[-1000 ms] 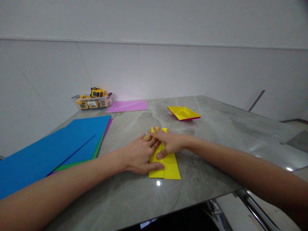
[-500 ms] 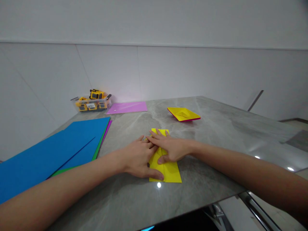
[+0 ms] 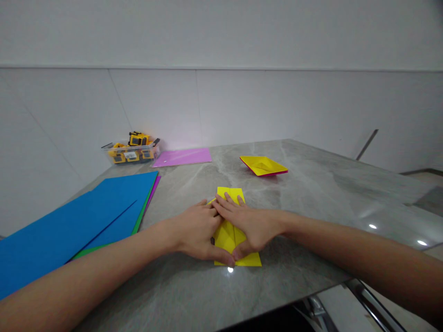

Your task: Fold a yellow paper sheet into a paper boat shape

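Observation:
A folded yellow paper (image 3: 231, 236) lies on the grey marble table (image 3: 311, 193) in front of me. My left hand (image 3: 199, 229) lies flat on its left half, fingers stretched out and thumb near the front edge. My right hand (image 3: 251, 222) presses flat on the right half, fingers pointing left and overlapping the left hand's fingertips, thumb meeting the left thumb at the near edge. Both hands hold the paper down; neither grips it.
A finished yellow paper boat (image 3: 263, 165) with a red underside sits farther back. A pink sheet (image 3: 182, 157) and a clear box of yellow toy vehicles (image 3: 133, 148) lie at the back left. Blue, green and purple sheets (image 3: 83, 216) are stacked at the left. The table edge is close in front.
My right hand has slid toward me along the yellow paper, its thumb now at the near edge. The left hand stays nearly in place.

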Available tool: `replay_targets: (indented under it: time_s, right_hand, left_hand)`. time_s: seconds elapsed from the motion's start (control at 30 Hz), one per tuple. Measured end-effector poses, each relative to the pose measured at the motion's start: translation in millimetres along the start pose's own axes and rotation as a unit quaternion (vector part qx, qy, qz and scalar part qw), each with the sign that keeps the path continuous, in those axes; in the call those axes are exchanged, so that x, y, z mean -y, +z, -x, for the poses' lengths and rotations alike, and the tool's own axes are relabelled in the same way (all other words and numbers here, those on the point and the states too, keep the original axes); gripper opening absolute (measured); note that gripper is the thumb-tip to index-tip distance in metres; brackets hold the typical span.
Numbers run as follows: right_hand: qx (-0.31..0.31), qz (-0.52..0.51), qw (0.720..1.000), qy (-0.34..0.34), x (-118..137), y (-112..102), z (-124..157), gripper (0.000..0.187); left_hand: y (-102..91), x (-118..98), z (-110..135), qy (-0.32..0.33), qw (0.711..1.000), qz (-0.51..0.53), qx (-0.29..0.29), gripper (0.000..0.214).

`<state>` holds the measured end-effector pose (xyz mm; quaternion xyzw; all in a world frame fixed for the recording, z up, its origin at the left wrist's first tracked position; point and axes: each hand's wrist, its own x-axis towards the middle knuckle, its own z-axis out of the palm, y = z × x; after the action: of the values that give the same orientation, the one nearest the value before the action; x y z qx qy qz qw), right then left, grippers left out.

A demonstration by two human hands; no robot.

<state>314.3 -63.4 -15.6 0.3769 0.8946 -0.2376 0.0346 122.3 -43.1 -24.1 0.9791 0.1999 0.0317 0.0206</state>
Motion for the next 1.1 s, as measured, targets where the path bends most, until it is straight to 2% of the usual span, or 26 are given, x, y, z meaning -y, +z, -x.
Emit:
replay_targets:
  time_s: [0.23, 0.43, 0.7, 0.83, 1.0, 1.1]
  right_hand:
    - [0.007, -0.026, 1.0, -0.008, -6.3, -0.1, -0.9, 0.131]
    - [0.002, -0.035, 0.999, -0.001, -3.4, -1.3, -1.9, 0.13]
    - [-0.009, -0.032, 0.999, 0.007, -7.3, 3.2, -5.5, 0.133]
    - [0.009, -0.039, 0.999, 0.007, -10.0, -0.5, -6.0, 0.13]
    - [0.011, -0.046, 0.999, 0.017, -9.1, -2.6, -5.8, 0.127]
    - [0.006, -0.05, 0.998, 0.034, -8.6, -1.7, -6.4, 0.125]
  left_hand:
    - [-1.1, -0.2, 0.4, -0.003, 1.0, 0.002, 0.01, 0.095]
    - [-1.8, -1.5, 0.8, -0.01, 1.0, 0.01, 0.009, 0.091]
    - [-2.2, -2.2, 0.0, -0.012, 1.0, 0.015, 0.022, 0.097]
    - [-1.5, -1.6, -0.4, -0.006, 1.0, 0.018, 0.018, 0.098]
    - [2.1, -0.3, -0.7, -0.011, 1.0, 0.014, 0.002, 0.085]
    - [3.0, -0.5, -1.1, -0.005, 1.0, 0.016, -0.004, 0.084]
